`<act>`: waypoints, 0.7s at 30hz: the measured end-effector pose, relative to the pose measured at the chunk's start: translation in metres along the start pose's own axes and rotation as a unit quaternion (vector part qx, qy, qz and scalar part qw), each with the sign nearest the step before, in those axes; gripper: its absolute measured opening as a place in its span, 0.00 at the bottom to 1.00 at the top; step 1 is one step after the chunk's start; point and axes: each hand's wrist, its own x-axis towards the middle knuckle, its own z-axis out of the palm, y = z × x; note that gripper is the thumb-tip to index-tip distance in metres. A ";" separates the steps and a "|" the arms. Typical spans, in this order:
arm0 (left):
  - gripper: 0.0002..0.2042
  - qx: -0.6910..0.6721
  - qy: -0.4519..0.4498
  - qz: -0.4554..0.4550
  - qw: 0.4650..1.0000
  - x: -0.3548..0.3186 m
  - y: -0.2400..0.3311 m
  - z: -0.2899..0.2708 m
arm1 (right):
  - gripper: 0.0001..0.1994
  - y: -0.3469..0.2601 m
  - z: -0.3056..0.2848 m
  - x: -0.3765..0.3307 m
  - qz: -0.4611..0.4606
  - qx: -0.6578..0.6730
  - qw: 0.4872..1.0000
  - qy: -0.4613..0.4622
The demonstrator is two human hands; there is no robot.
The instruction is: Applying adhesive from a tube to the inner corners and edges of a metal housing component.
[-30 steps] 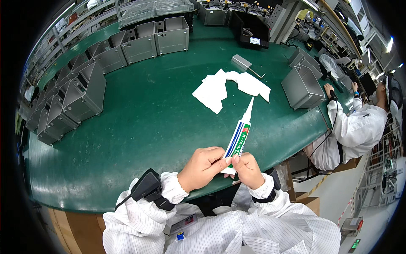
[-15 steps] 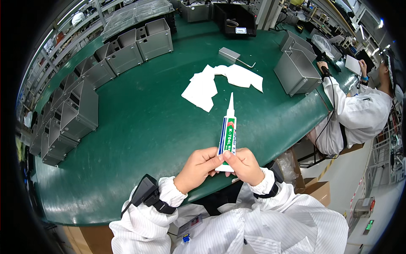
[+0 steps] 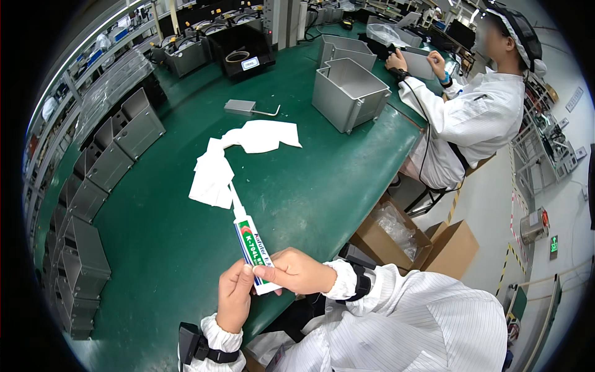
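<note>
Both hands are closed on a white, green and blue glue tube [image 3: 248, 240] with a long pale tapered nozzle. My left hand [image 3: 233, 297] pinches its lower end from the left. From the other side, my right hand [image 3: 296, 271] grips the same end, its thumb lying across the front. The nozzle points away from me, and its tip appears beside the edge of a crumpled white paper sheet [image 3: 214, 177]; whether they touch I cannot tell. Past the paper lie a small grey block [image 3: 239, 106] and an L-shaped hex key [image 3: 269, 113].
Grey metal boxes [image 3: 87, 248] line the green table's [image 3: 167, 242] left side. Another open grey box [image 3: 352, 93] stands at the right edge. A black bin [image 3: 238, 53] sits at the back. A co-worker [image 3: 471, 111] sits to the right. Cardboard cartons [image 3: 455, 251] stand below the edge.
My view has swung to the right, so the table's things appear further left. Both hands still hold the glue tube, which now tilts left instead of slightly right.
</note>
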 end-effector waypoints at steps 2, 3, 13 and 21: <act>0.16 0.006 0.006 0.008 1.000 -0.001 -0.003 -0.002 | 0.28 0.001 -0.001 0.000 -0.006 -0.008 1.000 -0.008; 0.16 0.015 0.009 0.007 1.000 -0.001 -0.004 -0.003 | 0.28 0.001 -0.002 -0.003 -0.006 0.019 1.000 -0.011; 0.11 0.087 0.016 0.041 0.995 -0.001 0.007 0.000 | 0.30 0.009 0.000 0.000 -0.074 0.040 0.996 -0.028; 0.11 0.072 0.017 0.048 0.996 -0.001 -0.002 -0.003 | 0.28 0.007 0.001 0.000 -0.076 0.019 0.996 -0.030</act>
